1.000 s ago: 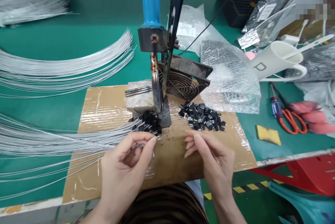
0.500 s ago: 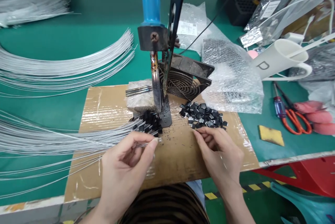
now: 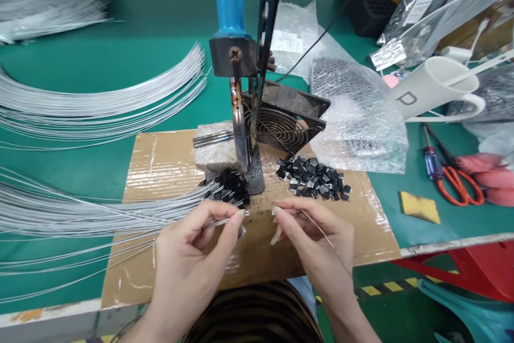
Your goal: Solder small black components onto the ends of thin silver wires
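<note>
My left hand [image 3: 201,246] is closed in a pinch on a thin grey cable [image 3: 219,222], whose pale tip pokes out past the fingertips. Facing it, a short gap away, my right hand [image 3: 317,236] has thumb and index finger pinched together. A thin, silvery wire [image 3: 321,231] like solder runs across that hand; anything else at its fingertips is too small to make out. Beyond the right hand lies a pile of small black connectors [image 3: 315,177] with metal ends. Beyond the left, a bundle of grey cables [image 3: 160,212] ends in clustered black pieces [image 3: 231,185].
A soldering iron [image 3: 231,11] is clamped tip down on a black metal stand [image 3: 267,27] above the cardboard [image 3: 160,172]. Behind it leans a dark fan [image 3: 281,123]. More cables [image 3: 100,102] lie left; a white mug [image 3: 437,89], scissors [image 3: 458,185] and yellow sponge [image 3: 420,207] lie right.
My right hand has moved left from the edge of the connector pile to near my left fingertips. My left hand has barely moved and keeps its pinch.
</note>
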`<action>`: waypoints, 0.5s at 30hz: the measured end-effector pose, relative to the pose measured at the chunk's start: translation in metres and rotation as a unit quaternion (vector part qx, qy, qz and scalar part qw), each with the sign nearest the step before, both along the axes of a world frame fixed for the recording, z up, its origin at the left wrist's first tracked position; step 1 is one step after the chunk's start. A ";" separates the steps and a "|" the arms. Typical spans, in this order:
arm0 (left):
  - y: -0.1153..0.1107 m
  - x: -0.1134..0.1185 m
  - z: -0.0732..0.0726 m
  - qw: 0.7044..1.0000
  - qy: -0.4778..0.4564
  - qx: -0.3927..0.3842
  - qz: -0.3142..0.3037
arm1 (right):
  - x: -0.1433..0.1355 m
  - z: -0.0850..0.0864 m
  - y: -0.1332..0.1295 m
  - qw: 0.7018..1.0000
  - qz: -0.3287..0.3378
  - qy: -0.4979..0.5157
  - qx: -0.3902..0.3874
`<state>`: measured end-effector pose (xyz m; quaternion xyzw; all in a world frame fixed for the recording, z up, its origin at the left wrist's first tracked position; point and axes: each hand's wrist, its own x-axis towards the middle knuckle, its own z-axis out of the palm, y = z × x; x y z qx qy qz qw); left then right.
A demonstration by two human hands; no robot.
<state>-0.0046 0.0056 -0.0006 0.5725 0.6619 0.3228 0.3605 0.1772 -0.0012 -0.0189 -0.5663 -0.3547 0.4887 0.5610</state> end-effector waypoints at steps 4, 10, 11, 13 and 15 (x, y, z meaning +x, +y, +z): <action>0.006 0.002 0.007 0.999 -0.043 -0.025 -0.012 | -0.010 0.002 0.004 0.998 0.045 0.051 0.002; 0.014 0.005 0.017 0.988 -0.139 -0.040 -0.051 | -0.017 0.005 0.006 0.992 0.087 0.085 -0.016; 0.014 0.005 0.017 0.987 -0.145 -0.043 -0.055 | -0.018 0.005 0.006 0.992 0.089 0.087 -0.019; 0.014 0.003 0.018 0.985 -0.156 -0.045 -0.059 | -0.018 0.005 0.006 0.991 0.092 0.091 -0.021; 0.014 0.002 0.018 0.983 -0.165 -0.045 -0.060 | -0.018 0.006 0.006 0.991 0.095 0.095 -0.017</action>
